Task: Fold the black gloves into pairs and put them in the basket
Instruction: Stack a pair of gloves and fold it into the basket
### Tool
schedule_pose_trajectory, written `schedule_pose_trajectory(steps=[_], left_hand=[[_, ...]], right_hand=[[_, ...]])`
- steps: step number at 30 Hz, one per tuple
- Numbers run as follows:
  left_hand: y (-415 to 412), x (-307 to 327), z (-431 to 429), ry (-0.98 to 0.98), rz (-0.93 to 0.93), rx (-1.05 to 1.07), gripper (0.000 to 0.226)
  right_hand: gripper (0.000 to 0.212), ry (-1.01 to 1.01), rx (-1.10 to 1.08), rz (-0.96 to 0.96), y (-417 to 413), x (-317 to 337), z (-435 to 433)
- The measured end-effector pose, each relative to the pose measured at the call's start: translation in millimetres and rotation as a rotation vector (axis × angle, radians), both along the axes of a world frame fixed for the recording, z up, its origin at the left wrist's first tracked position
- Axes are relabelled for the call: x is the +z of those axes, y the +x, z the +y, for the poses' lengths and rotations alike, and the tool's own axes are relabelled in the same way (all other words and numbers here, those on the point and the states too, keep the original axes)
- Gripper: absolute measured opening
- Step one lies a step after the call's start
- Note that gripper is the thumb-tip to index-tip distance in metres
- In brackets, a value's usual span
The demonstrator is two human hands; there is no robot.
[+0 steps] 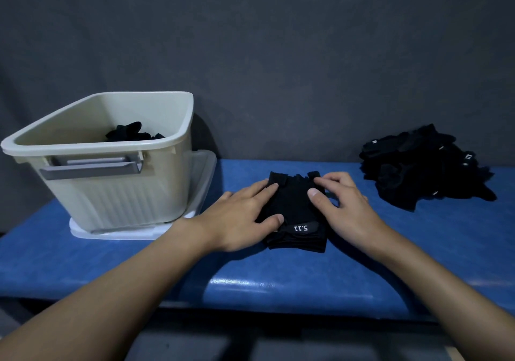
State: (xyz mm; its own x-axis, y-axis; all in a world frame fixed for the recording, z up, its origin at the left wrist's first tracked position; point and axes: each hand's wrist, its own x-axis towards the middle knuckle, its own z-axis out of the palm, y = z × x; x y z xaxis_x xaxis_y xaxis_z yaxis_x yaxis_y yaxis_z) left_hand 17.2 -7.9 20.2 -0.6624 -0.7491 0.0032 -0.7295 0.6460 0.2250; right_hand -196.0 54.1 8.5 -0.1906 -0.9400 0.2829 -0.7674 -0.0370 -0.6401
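Both bare forearms enter from the lower edge and reach forward over the blue padded bench [278, 282]. The left hand [245, 215] lies palm down on the left side of a black glove [295, 210]. Its fingers [267, 189] are extended and close together, pressing the fabric flat, and its thumb rests just above the white "5.11" wrist label [301, 228]. The right hand [345, 204] covers the right edge of the same glove. Its fingers are curled and slightly spread over the finger end of the glove, with the thumb laid on the fabric. Whether these fingers pinch the fabric or only press it cannot be told.

The glove lies flat on the bench, wrist end toward the camera, right of the basket [117, 182] and apart from it. Whether it is one glove or a stacked pair cannot be told.

The basket is beige, with a grey handle [92, 166] on its near wall. It stands on a white lid [200, 171] at the left end of the bench. Black gloves in the basket [131, 133] show above its near rim.

A loose pile of black gloves [423, 165] lies far right of the basket, beyond the right hand and not touching it. A dark grey backdrop [278, 54] rises behind the basket and the bench.
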Motion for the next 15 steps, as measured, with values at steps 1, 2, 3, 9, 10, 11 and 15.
schedule_pose_trajectory(steps=[1, 2, 3, 9, 10, 11, 15], left_hand=[[-1, 0, 1, 0.003, -0.011, 0.006, 0.073], [-1, 0, 1, 0.006, -0.020, 0.012, 0.072], [-1, 0, 1, 0.005, -0.025, 0.016, 0.072], [1, 1, 0, -0.007, 0.029, -0.017, 0.074], [2, 1, 0, -0.008, 0.034, -0.030, 0.074], [2, 0, 0, -0.008, 0.027, -0.044, 0.073], [5, -3, -5, -0.019, -0.094, -0.070, 0.077]], right_hand=[[0.053, 0.028, 0.004, 0.024, -1, 0, 0], [0.054, 0.066, 0.017, 0.070, -1, -2, 0], [0.054, 0.100, 0.033, 0.121, -1, -4, 0], [0.057, 0.029, 0.164, 0.176, -3, -1, 6], [0.057, 0.062, 0.190, 0.207, -3, -2, 7], [0.059, 0.111, 0.208, 0.247, -4, -3, 8], [0.067, 0.292, 0.232, 0.379, -7, -8, 11]])
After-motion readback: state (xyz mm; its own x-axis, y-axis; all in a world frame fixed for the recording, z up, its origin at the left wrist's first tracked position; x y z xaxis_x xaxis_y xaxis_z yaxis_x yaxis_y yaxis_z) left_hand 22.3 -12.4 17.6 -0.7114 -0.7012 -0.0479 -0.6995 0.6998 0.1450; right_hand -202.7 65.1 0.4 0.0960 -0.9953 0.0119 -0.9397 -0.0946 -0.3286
